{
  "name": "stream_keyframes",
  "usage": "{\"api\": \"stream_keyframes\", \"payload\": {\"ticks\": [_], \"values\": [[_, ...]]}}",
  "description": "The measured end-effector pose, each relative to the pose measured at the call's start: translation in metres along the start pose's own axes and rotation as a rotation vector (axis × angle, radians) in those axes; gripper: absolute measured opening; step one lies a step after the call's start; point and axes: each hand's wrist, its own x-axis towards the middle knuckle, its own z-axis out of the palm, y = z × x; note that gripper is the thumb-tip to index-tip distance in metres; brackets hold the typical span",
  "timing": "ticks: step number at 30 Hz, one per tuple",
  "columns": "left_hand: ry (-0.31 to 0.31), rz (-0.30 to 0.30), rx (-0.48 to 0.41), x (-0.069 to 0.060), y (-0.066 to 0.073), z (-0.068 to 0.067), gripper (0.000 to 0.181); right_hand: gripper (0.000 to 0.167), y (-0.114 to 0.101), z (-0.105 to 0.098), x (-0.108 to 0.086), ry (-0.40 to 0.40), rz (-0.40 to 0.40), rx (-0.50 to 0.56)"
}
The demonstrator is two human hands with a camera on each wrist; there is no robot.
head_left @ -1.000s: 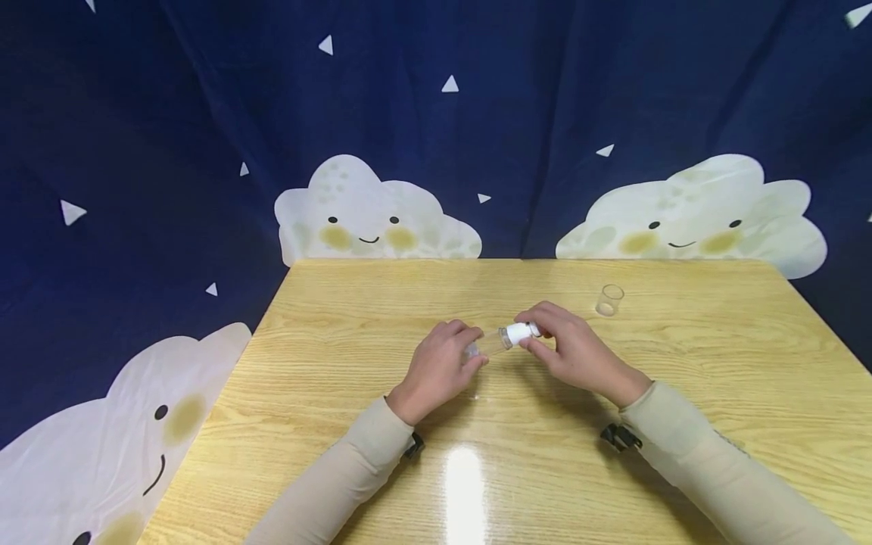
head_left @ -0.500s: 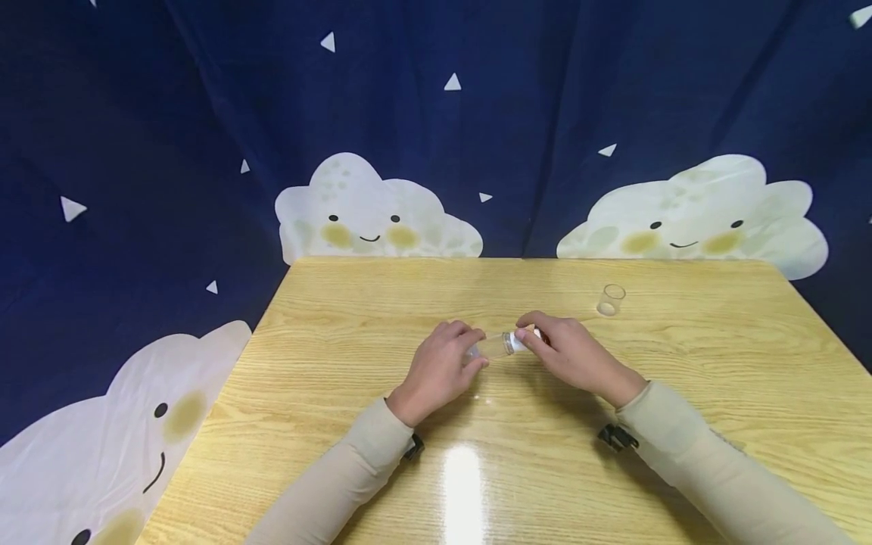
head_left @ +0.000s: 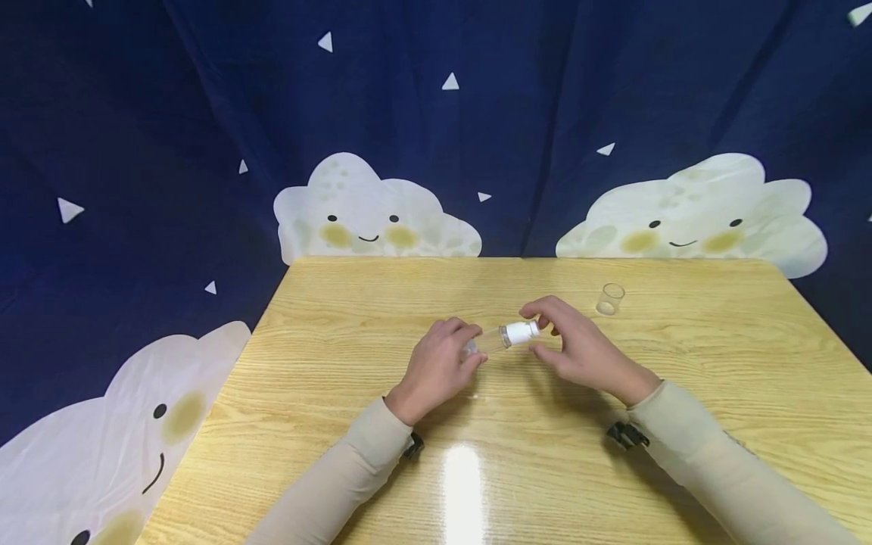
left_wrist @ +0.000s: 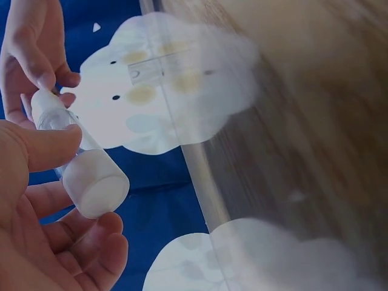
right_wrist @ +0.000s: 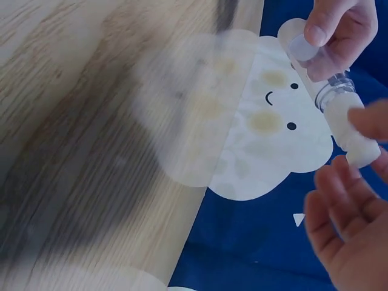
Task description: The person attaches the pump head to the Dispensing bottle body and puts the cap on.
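A clear bottle [head_left: 492, 341] with a white top [head_left: 519, 333] is held tilted above the table. My left hand [head_left: 439, 367] grips its base end between thumb and fingers; the left wrist view shows the whitish base [left_wrist: 97, 182] facing the camera. My right hand [head_left: 586, 352] is around the white top with thumb and fingers spread apart. In the right wrist view a gap shows between most of the right hand's fingers [right_wrist: 342, 206] and the white top [right_wrist: 348, 124]; whether any fingertip touches it I cannot tell.
A small clear cup-shaped piece [head_left: 609, 300] stands on the wooden table [head_left: 354, 303] behind my right hand. Beyond the table's back edge hangs a dark blue curtain [head_left: 518, 113] with clouds and triangles.
My right thumb and fingers, which pinched the white top, have spread apart and moved slightly right, so more of the top shows. The left hand has stayed nearly still.
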Motion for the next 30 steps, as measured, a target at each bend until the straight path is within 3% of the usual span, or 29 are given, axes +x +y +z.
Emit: {"api": "stream_keyframes", "payload": {"ticks": [6, 14, 18, 23, 26, 30], "values": [[0.009, 0.002, -0.003, -0.0001, -0.0008, -0.0006, 0.036, 0.026, 0.0015, 0.0020, 0.0021, 0.055, -0.072, 0.005], [0.006, 0.016, -0.015, -0.0013, -0.0025, -0.0011, 0.035, 0.011, -0.0024, 0.0004, 0.0026, -0.061, 0.077, 0.008], [0.011, 0.030, -0.005, -0.0018, -0.0028, -0.0020, 0.036, 0.022, -0.0028, 0.0013, 0.0038, -0.097, 0.122, -0.004], [0.043, 0.043, 0.007, -0.0003, -0.0035, -0.0040, 0.036, 0.059, -0.0024, 0.0013, 0.0023, -0.123, 0.142, 0.014], [0.039, 0.035, 0.009, 0.0000, -0.0040, -0.0046, 0.035, 0.068, -0.0008, 0.0013, 0.0004, -0.101, 0.097, 0.027], [0.021, 0.025, -0.004, -0.0005, -0.0045, -0.0042, 0.036, 0.061, 0.0026, 0.0023, -0.0007, -0.044, -0.018, 0.037]]}}
